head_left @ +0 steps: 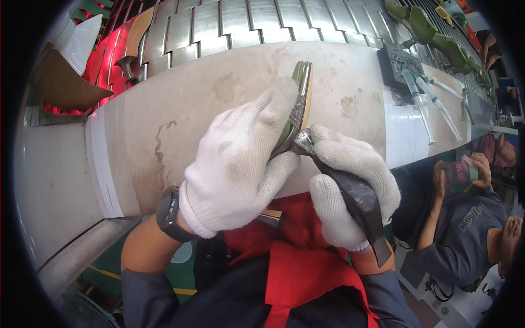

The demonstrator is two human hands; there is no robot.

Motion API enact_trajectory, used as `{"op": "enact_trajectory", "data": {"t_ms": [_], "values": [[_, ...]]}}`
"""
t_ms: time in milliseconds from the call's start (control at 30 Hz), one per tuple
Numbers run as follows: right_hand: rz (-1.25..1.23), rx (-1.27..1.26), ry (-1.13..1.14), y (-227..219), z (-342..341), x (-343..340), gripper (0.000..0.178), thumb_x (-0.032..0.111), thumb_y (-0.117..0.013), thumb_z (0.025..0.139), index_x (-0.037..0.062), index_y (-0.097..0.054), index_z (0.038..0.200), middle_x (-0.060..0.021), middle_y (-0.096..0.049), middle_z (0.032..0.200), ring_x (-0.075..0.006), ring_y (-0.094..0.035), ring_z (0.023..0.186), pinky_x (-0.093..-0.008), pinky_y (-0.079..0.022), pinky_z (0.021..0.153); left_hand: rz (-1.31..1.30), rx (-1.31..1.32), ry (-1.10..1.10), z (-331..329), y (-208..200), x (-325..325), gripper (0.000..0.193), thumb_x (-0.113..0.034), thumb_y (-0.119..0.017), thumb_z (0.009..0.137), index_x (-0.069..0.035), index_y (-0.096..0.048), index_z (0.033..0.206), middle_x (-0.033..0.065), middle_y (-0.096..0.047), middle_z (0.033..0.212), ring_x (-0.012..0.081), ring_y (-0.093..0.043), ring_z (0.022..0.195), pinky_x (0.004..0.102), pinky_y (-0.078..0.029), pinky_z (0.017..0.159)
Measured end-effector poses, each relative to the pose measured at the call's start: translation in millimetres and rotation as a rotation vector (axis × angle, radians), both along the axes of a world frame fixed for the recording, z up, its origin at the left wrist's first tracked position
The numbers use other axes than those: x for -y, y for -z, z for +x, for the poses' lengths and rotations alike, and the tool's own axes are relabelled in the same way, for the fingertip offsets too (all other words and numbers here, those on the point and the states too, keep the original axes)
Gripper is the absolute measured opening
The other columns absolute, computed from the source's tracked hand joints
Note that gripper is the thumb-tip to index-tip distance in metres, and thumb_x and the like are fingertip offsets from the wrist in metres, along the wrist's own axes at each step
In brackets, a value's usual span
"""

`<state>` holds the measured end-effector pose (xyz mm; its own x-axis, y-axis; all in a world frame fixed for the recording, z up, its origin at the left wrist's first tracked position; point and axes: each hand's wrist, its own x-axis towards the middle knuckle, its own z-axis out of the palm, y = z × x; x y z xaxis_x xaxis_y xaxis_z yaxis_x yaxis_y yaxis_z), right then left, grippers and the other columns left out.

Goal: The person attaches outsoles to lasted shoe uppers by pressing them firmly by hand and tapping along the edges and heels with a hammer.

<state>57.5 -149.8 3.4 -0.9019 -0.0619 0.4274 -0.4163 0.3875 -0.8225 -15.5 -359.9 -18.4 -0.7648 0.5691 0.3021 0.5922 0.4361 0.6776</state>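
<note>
My left hand (240, 158), in a white knitted glove, is closed around a shoe on a green last (300, 104). The shoe has a tan sole edge and a dark, glittery upper. It stands tilted on edge above the worktop, its narrow end pointing away from me. Most of it is hidden by the glove. My gloved right hand (355, 186) grips a hand tool with a dark wrapped handle (358, 199) and a worn metal end. That metal end is at the near part of the shoe, touching or almost touching it; its exact kind is unclear.
A stained pale worktop (191, 109) lies beneath my hands, with a metal slat conveyor (235, 24) behind it. On the right are a black block (399, 68) and clear syringe-like tubes (437, 104). Shoes on green lasts (418, 24) stand beyond. A co-worker (459, 224) holds a jar.
</note>
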Motion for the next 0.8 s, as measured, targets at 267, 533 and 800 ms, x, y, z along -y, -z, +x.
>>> {"op": "enact_trajectory", "data": {"t_ms": [267,533,800], "values": [[0.061,-0.048,-0.042,6,13,24,0.035,-0.001,-0.087,0.083,-0.0006,-0.076,0.116,-0.02,-0.079,0.114,-0.0351,-0.08,0.106,-0.0417,-0.063,0.097,0.051,-0.006,0.04,2,2,12,0.092,-0.012,-0.081,0.081,0.006,-0.045,0.164,0.0323,-0.063,0.149,0.0507,-0.061,0.14,0.0524,-0.046,0.121],[0.074,-0.062,-0.099,0,1,0,0.039,-0.004,-0.085,0.083,-0.0029,-0.073,0.121,-0.0233,-0.079,0.116,-0.0375,-0.08,0.11,-0.0432,-0.063,0.099,-0.002,0.002,0.045,10,14,37,0.102,-0.028,-0.091,0.072,0.004,-0.049,0.16,0.0312,-0.06,0.149,0.0519,-0.058,0.14,0.0557,-0.044,0.121],[0.106,0.052,-0.139,9,21,23,0.035,0.0,-0.087,0.083,-0.0003,-0.074,0.116,-0.0229,-0.079,0.115,-0.0393,-0.079,0.109,-0.0458,-0.064,0.095,0.069,-0.022,0.039,7,18,35,0.101,-0.021,-0.093,0.07,0.007,-0.051,0.158,0.0321,-0.062,0.148,0.0524,-0.06,0.138,0.0567,-0.046,0.12]]}}
